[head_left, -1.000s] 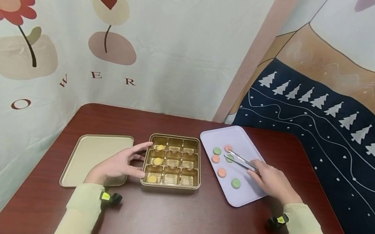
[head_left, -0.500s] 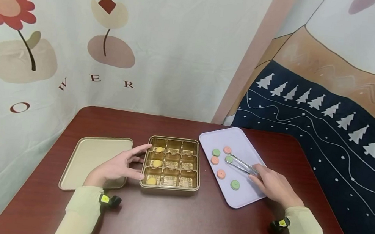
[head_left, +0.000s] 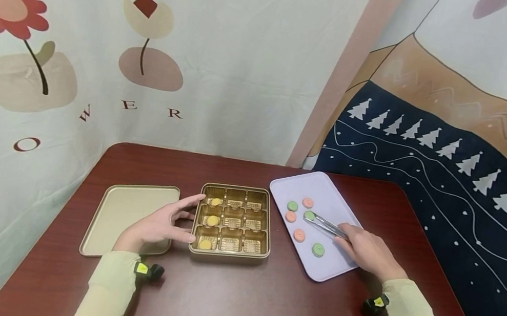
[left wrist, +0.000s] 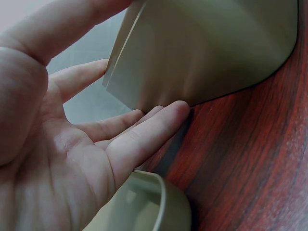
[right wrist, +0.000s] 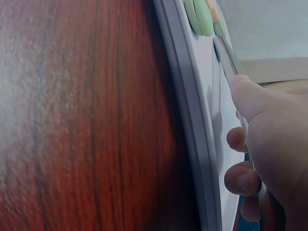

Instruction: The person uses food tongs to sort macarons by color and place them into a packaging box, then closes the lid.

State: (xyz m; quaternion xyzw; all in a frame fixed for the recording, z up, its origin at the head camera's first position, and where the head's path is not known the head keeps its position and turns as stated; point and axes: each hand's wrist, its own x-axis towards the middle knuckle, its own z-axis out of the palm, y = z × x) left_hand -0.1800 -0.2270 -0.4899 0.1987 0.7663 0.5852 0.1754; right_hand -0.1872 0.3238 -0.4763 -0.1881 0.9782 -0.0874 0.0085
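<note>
In the head view my right hand (head_left: 371, 250) grips a pair of metal tongs (head_left: 327, 225) over the lilac tray (head_left: 340, 262). The tongs' tips pinch a small green macaron (head_left: 309, 215). In the right wrist view the thumb lies along the tongs (right wrist: 235, 72) and the other fingers curl beneath. My left hand (head_left: 158, 222) touches the left side of a gold square box (head_left: 230, 258), thumb near its front corner and index finger at the far end. The left wrist view shows the fairly straight fingers against the box wall (left wrist: 192, 53). Yellow macarons (head_left: 213, 220) sit in the box's left column of compartments.
More macarons lie on the lilac tray: pink ones (head_left: 299, 235) and green ones (head_left: 318, 250). A gold lid (head_left: 125, 206) lies on the dark red table (head_left: 238, 300) to the left, partly under my left hand. Printed curtains (head_left: 243, 74) hang behind the table.
The tongs' arms have come together around the green macaron. My right hand has stayed nearly in place, and the left hand remains at the box. The view has tilted slightly.
</note>
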